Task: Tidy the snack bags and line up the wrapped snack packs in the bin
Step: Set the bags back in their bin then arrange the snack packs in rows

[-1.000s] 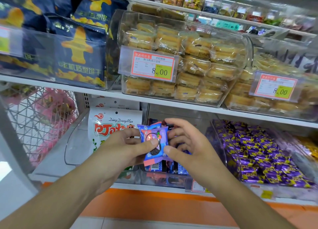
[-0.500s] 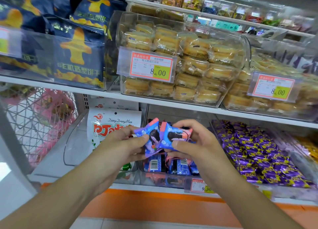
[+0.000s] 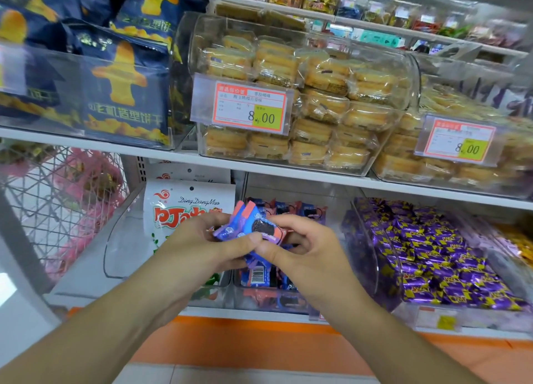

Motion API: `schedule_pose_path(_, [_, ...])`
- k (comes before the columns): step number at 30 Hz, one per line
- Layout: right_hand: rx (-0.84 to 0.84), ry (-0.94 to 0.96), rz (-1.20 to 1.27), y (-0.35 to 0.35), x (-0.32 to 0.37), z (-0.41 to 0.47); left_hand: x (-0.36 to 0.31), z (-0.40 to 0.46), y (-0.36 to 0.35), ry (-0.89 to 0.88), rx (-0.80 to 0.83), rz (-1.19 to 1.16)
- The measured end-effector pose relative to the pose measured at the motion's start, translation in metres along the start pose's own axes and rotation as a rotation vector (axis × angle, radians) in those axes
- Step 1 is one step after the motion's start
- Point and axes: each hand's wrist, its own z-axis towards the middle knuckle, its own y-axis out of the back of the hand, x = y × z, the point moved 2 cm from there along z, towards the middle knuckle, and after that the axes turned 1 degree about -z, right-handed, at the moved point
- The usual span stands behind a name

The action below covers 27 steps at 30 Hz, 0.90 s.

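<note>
Both hands hold a small bunch of blue-and-pink wrapped cookie packs (image 3: 253, 225) above the clear bin (image 3: 259, 303) on the lower shelf. My left hand (image 3: 199, 242) grips the bunch from the left, thumb pressed on its front. My right hand (image 3: 305, 245) pinches it from the right, thumb meeting the left thumb. More of the same packs lie in the bin below (image 3: 259, 277) and stand along its back (image 3: 291, 207). A white snack bag (image 3: 184, 210) with red lettering stands in the neighbouring bin to the left.
A bin of purple wrapped candies (image 3: 427, 256) sits to the right. The upper shelf holds dark blue snack bags (image 3: 124, 86) and clear bins of wrapped cakes (image 3: 317, 95) with price tags (image 3: 248, 107). A wire basket (image 3: 57, 199) stands at the left.
The two packs, held apart half a second ago, are pressed together into one bunch. Both hands have drawn closer and dropped slightly toward the bin.
</note>
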Motion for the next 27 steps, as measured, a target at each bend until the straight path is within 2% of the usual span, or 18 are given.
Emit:
schedule_pose_path(4, [0.047, -0.026, -0.074, 0.01, -0.006, 0.016, -0.011, 0.01, 0.028, -0.011, -0.13, -0.011])
schedule_pose_path(9, [0.008, -0.067, -0.358, 0.027, -0.033, 0.059, -0.015, 0.012, 0.052, -0.052, -0.264, 0.213])
schedule_pose_path(16, [0.344, -0.128, -0.704, -0.004, -0.073, 0.101, -0.009, 0.022, 0.054, -0.043, -0.217, 0.288])
schedule_pose_path(19, [0.376, -0.145, -0.799, -0.007, -0.08, 0.106, -0.008, 0.025, 0.054, -0.028, -0.208, 0.307])
schedule_pose_path(27, [0.396, -0.192, -0.798, -0.008, -0.089, 0.113, -0.003, 0.026, 0.06, 0.001, -0.189, 0.372])
